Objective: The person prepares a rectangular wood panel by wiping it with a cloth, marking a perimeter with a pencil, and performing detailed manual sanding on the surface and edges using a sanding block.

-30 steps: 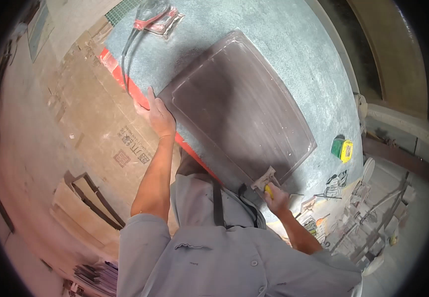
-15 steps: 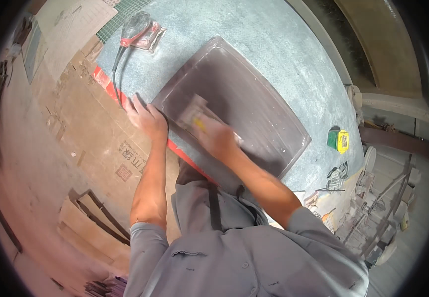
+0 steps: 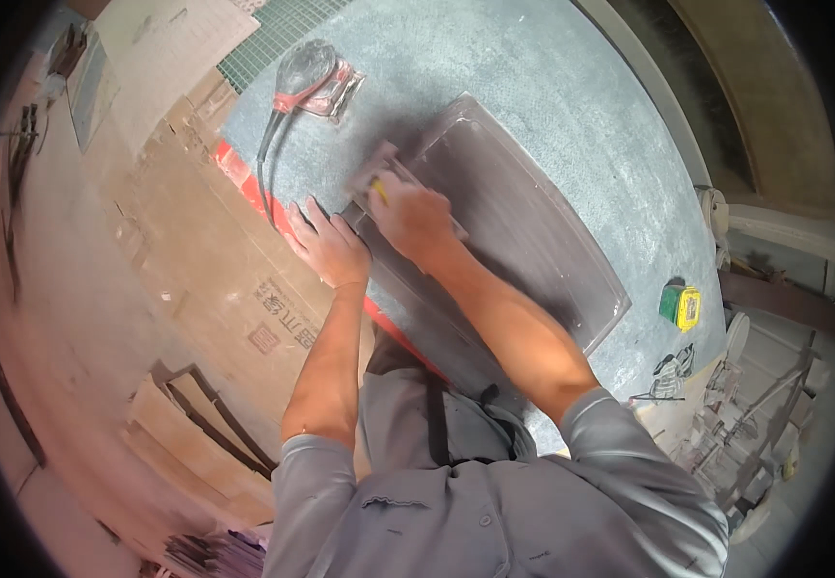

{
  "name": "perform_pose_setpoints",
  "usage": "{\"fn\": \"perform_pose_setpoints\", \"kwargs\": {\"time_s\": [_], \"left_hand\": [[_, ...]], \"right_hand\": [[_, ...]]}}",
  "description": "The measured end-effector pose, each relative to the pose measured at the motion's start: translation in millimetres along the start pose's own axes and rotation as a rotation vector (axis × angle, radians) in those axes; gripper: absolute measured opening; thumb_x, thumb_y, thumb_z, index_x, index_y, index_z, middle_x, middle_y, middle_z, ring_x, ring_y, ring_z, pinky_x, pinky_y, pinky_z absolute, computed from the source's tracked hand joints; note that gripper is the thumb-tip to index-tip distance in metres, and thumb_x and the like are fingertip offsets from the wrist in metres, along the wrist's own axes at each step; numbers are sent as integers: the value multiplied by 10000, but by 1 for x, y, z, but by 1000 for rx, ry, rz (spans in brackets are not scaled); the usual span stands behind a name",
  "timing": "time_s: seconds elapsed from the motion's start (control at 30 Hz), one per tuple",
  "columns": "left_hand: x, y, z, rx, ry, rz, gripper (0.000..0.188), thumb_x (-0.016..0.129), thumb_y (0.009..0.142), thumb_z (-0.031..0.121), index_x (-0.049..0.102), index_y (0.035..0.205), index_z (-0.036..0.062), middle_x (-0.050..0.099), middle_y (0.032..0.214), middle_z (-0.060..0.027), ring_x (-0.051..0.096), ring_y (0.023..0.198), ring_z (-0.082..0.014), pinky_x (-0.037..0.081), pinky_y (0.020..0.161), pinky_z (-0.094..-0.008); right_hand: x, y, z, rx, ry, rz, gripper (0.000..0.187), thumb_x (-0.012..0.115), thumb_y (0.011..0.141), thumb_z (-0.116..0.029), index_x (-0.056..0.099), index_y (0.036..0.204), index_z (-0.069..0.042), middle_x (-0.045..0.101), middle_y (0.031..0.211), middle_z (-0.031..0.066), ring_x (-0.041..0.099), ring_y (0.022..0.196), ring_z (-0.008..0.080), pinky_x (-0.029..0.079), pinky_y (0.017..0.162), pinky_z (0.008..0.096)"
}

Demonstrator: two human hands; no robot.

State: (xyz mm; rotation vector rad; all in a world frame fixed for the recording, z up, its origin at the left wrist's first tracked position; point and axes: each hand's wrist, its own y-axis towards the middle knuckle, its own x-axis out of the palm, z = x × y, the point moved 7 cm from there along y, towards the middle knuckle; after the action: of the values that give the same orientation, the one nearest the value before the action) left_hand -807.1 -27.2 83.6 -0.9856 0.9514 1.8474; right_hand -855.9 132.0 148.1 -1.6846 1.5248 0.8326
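A dark brown panel [image 3: 523, 222] with pale, dusty edges and one curved long side lies flat on the blue-grey worktop. My right hand [image 3: 412, 220] grips a flat sanding block [image 3: 382, 159] with a bit of yellow on it. The block is at the panel's left end and partly overhangs it; motion blurs its outline. My left hand [image 3: 333, 247] rests at the panel's near left corner, beside the worktop's red edge, its fingers spread and holding nothing.
A power sander [image 3: 307, 77] with a dark cord stands at the worktop's far left. A green and yellow box [image 3: 680, 305] and a striped cloth [image 3: 670, 374] lie on the right. Flattened cardboard [image 3: 196, 231] covers the floor at left; cluttered equipment [image 3: 745, 414] stands at right.
My right hand has pushed the sanding block away from me, up to the panel's left end. My left hand stays by the same corner. The whole view has shifted somewhat.
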Motion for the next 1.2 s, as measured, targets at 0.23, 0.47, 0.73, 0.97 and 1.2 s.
{"fn": "perform_pose_setpoints", "kwargs": {"time_s": [0.23, 0.47, 0.73, 0.97, 1.2], "left_hand": [[-8, 0, -7, 13, -15, 28, 693, 627, 1036, 440, 477, 1566, 19, 380, 1652, -290, 349, 1546, -444, 222, 1278, -610], [-7, -8, -7, 56, 9, -20, 998, 760, 885, 639, 443, 1606, 28, 342, 1647, -366, 294, 1570, -481, 166, 1281, -635], [-13, 3, 3, 44, -12, -40, 953, 801, 883, 554, 454, 1590, 17, 359, 1651, -321, 306, 1564, -479, 207, 1276, -633], [21, 14, 30, 280, 140, -186, 790, 654, 1003, 457, 448, 1580, -41, 374, 1671, -294, 299, 1586, -459, 196, 1285, -622], [9, 8, 58, 321, 170, -223, 993, 672, 930, 663, 445, 1586, -46, 365, 1673, -306, 280, 1605, -435, 185, 1287, -630]], "right_hand": [[-64, -167, 90, -138, -121, 173, 281, 772, 935, -233, 742, 1178, -96, 764, 868, 114, 746, 734, 329, 615, 664, 462], [-86, -307, 183, 146, -64, 54, 376, 808, 903, -217, 744, 1228, -39, 762, 874, 171, 743, 718, 364, 604, 639, 461], [-37, 32, 46, 69, -11, 75, 264, 664, 1019, -369, 694, 1059, -110, 742, 888, 225, 729, 806, 441, 568, 694, 564], [-113, -200, 170, 82, 8, 295, 317, 820, 904, -243, 777, 1185, -102, 794, 1029, 176, 769, 893, 388, 624, 801, 475], [-120, -250, 225, 227, -115, 213, 292, 789, 935, -207, 767, 1183, -53, 786, 978, 205, 777, 884, 391, 629, 761, 459]]}}
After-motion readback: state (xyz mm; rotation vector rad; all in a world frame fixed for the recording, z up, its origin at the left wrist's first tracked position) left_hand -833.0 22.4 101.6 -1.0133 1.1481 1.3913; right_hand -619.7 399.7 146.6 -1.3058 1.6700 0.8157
